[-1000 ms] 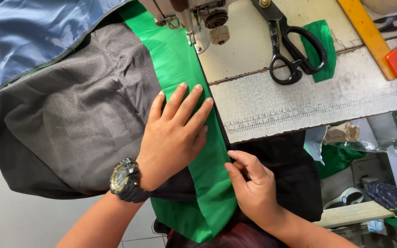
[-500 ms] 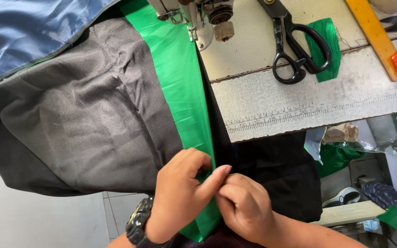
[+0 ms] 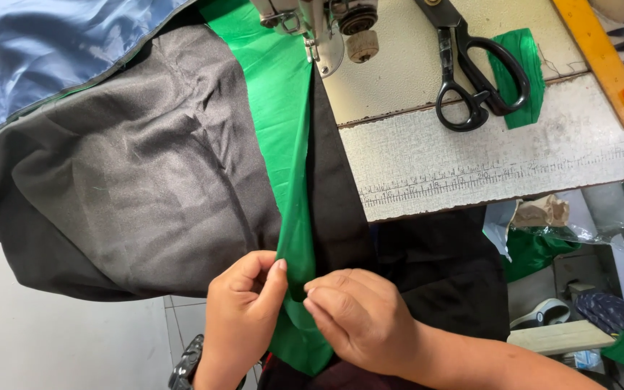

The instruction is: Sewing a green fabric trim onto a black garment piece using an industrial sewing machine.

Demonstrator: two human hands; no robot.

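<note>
Your big grey cloth (image 3: 124,173) covers most of the tabletop (image 3: 485,155), and its left side runs out of view. A blue cloth (image 3: 45,43) lies over its top corner. The green strip (image 3: 287,144) runs from the sewing machine (image 3: 326,22) down to your hands, and its low end hides behind them. Only the bottom of the machine shows. Your left hand (image 3: 243,303) pinches the strip's edge with a tight grip between thumb and finger. Your right hand (image 3: 359,318) pinches it just beside, fingers curled shut on the strip. Black scissors (image 3: 471,72) lie on the pale tabletop, touching a green scrap (image 3: 521,72). A yellow ruler (image 3: 594,50) is cut off at the top. Below the tabletop's edge you see bags, too jumbled to make out.
</note>
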